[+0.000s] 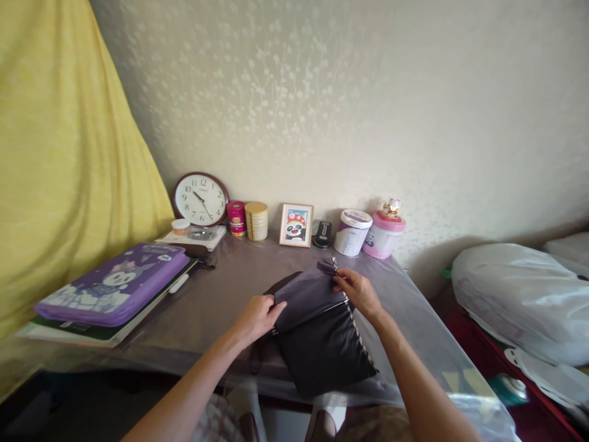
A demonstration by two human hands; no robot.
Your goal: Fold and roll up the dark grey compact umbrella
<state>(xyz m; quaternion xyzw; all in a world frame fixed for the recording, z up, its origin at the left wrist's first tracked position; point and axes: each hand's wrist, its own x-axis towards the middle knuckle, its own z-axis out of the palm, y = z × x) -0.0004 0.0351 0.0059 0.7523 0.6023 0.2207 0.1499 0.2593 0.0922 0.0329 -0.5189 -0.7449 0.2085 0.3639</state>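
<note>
A flat black fabric pouch [322, 350] with a black-and-white checked trim down its right side lies slanted at the table's front edge. Its upper part is a greyer flap-like layer [306, 298], raised between both hands. My left hand [257, 316] is closed on the left edge of this layer, thumb on top. At the upper right corner, beside the checked trim, my right hand [361, 291] pinches the fabric between thumb and fingers. The inside of the pouch is hidden from me.
A table [221, 294] under clear plastic carries a purple case [119, 282] on books at left. Along the wall stand a clock [201, 198], tins, a framed panda picture [296, 226], a black stapler-like object [323, 234] and two tubs. A white plastic bag [519, 301] lies right.
</note>
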